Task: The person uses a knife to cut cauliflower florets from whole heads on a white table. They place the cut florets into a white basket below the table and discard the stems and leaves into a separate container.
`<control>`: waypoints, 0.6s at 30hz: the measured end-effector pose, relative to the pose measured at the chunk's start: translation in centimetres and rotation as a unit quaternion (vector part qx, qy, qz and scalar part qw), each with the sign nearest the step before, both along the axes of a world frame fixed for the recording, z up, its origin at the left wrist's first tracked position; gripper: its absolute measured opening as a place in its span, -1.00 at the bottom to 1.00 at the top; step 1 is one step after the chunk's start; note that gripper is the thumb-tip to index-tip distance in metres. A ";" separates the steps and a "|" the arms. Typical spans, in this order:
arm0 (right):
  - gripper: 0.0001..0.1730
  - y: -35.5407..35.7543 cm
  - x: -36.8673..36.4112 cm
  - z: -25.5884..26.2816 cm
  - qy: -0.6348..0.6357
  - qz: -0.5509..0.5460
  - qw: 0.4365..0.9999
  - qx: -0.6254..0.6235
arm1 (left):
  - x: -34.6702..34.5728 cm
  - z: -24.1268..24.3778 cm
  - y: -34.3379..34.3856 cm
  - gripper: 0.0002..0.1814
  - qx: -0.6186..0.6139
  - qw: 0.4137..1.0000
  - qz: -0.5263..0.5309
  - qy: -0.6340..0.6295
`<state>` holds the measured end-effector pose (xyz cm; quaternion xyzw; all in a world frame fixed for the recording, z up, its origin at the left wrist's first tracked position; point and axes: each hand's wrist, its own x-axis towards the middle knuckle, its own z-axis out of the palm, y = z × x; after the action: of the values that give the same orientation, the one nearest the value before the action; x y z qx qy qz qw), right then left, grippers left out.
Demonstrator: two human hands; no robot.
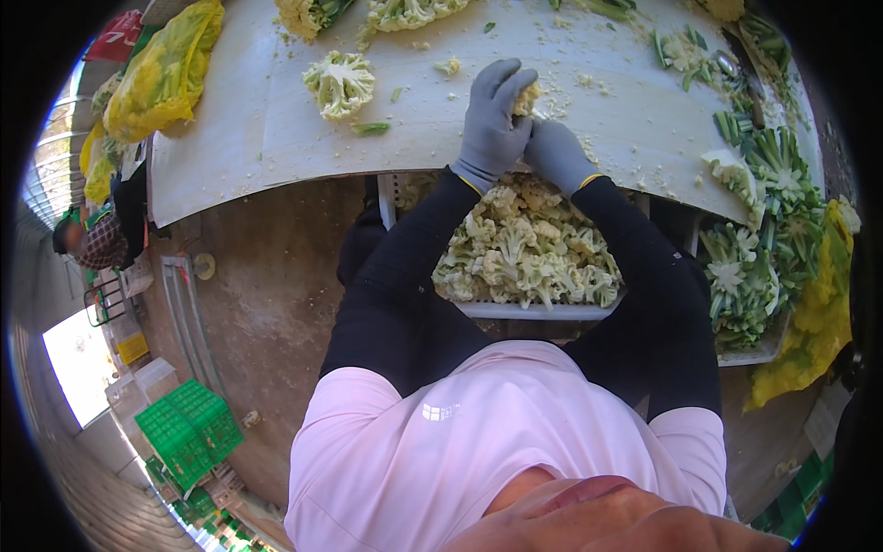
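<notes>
My left hand [491, 123], in a grey glove, grips a cauliflower piece [526, 100] above the white table [227, 117]. Close against it, my right hand [559, 155] is curled, also gloved. A shiny sliver at its fingertips looks like a small knife's blade [541, 113]; its handle is hidden in the fist. Below both hands, a white plastic crate [538, 312] holds a heap of cauliflower florets [514, 241]. A cut cauliflower head [339, 85] lies on the table to the left, with a small floret [448, 66] nearer my hands.
More cauliflower [414, 12] lies at the far edge. A knife [753, 96] rests at right among trimmings. Cut stems and leaves [752, 276] fill a crate at right, beside a yellow mesh bag [810, 331]. Another yellow bag [162, 72] and a person [103, 238] are at left.
</notes>
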<state>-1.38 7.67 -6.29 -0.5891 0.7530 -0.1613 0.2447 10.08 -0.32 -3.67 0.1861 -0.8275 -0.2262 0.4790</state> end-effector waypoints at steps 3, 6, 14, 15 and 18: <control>-0.65 0.4 -0.4 2.5 -0.060 -0.081 0.995 -0.011 | 0.5 2.4 -0.7 -0.49 0.303 0.938 -0.063 0.155; -0.69 1.4 -0.5 5.8 -0.065 -0.100 0.987 -0.105 | 3.9 4.0 -1.8 -0.56 0.442 0.882 -0.100 0.126; -0.81 6.0 2.4 8.5 -0.007 0.056 0.982 -0.182 | 8.9 4.4 1.6 -0.52 0.614 0.762 -0.172 0.113; -0.81 6.7 2.6 8.2 -0.016 0.063 0.984 -0.167 | 9.4 4.3 2.3 -0.51 0.555 0.813 -0.167 0.058; -0.79 8.9 4.2 6.0 -0.046 0.087 0.985 -0.141 | 11.8 4.3 6.6 -0.50 0.643 0.745 -0.158 0.080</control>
<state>2.84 16.58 -0.28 -0.6729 0.6565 -0.2707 0.2071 21.88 6.25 0.66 0.2983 -0.4619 -0.7912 0.2677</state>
